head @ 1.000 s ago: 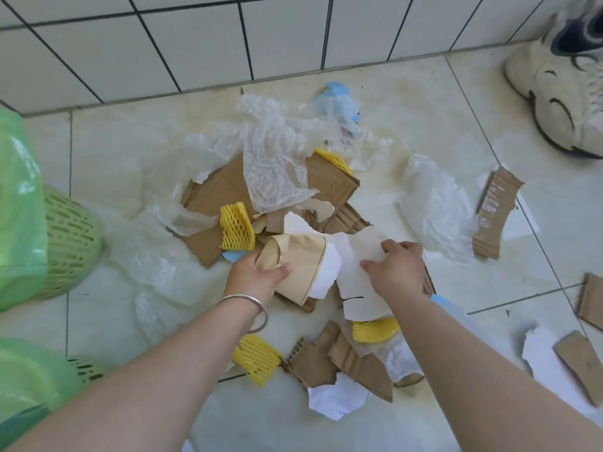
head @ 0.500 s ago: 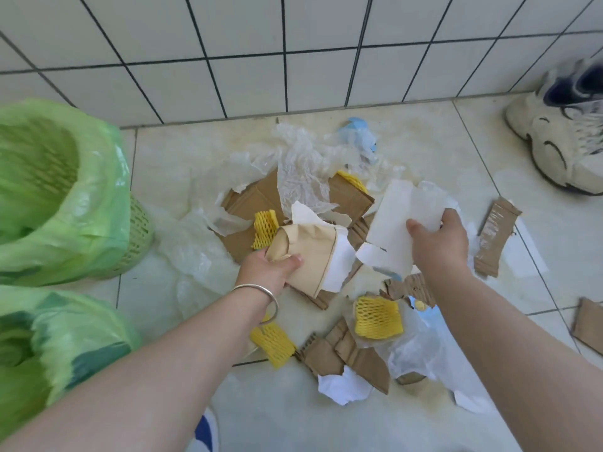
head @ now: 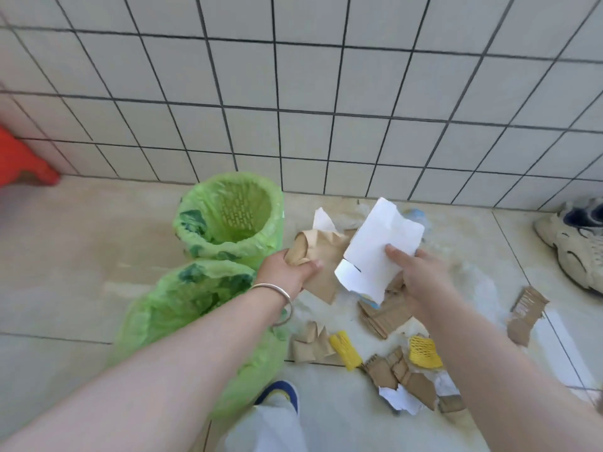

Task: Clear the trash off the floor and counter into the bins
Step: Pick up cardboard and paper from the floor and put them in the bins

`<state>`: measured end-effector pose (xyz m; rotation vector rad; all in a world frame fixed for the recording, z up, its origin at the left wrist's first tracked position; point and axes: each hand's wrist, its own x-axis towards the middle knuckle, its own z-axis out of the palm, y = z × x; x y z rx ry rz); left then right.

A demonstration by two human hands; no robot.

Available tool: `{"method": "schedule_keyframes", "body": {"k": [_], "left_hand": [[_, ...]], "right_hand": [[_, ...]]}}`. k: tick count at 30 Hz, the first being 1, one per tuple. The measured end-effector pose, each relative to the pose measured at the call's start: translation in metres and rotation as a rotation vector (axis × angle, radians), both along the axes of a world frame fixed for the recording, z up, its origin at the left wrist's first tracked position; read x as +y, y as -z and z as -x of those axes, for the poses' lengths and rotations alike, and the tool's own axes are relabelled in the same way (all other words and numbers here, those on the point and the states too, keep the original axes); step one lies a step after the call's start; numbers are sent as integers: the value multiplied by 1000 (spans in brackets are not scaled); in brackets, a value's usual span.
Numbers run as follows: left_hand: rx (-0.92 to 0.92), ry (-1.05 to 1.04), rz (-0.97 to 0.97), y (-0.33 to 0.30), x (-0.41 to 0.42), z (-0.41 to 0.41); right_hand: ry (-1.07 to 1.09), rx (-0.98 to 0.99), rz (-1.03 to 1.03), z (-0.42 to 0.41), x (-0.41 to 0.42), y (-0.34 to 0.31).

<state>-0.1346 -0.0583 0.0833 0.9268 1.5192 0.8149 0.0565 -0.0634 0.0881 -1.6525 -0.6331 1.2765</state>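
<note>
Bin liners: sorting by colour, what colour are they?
Green, on both bin liners, in the head view.

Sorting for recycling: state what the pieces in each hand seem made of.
Left hand: brown piece, probably matte kraft paper, creased and crumpled. Right hand: white sheet, apparently plain matte paper with ragged torn edges; thin card is possible.

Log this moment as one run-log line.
left hand: grip on brown paper | right hand: grip on white paper | far bin: open, beside left hand | floor: cardboard scraps left
</note>
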Motion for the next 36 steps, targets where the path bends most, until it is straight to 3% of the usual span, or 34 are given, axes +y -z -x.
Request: {"method": "schedule_keyframes", "body": {"k": [7, 14, 19, 24, 28, 31, 36], "left_hand": [[111, -67, -65, -38, -47, 100], [398, -78, 23, -11, -59, 178], [584, -12, 132, 25, -58, 186], [622, 117, 239, 61, -53, 182], [721, 183, 233, 69, -43, 175], [765, 129, 152, 66, -41, 162], [647, 103, -142, 35, -23, 105]], "right_hand": [[-222, 36, -66, 120, -22, -39], [-406, -87, 40, 213, -35, 1], [-520, -302, 187, 236, -38, 39], [-602, -369, 357, 246, -40, 72], [-680, -429, 358, 242, -41, 80], [-725, -430, 262, 235, -40, 73], [-596, -390, 53, 193, -28, 39]]}}
